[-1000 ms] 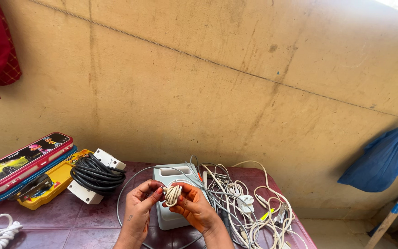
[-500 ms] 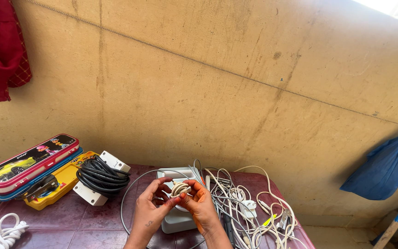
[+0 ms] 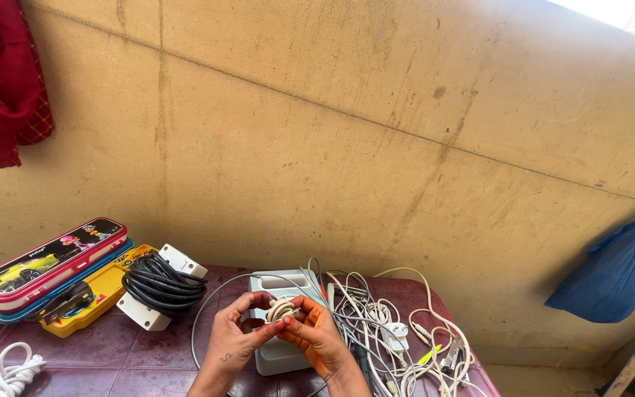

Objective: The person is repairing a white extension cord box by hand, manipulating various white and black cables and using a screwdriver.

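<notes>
Small coiled cable [image 3: 282, 309] apparently pinched between both hands [image 3: 273, 334]

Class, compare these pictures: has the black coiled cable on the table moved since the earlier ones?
No. The black coiled cable lies in the same spot beside the yellow case, with only the camera view shifting slightly.

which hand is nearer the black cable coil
Left. The left hand is on the side of the black cable coil; the right hand is farther off, beyond it.
</notes>
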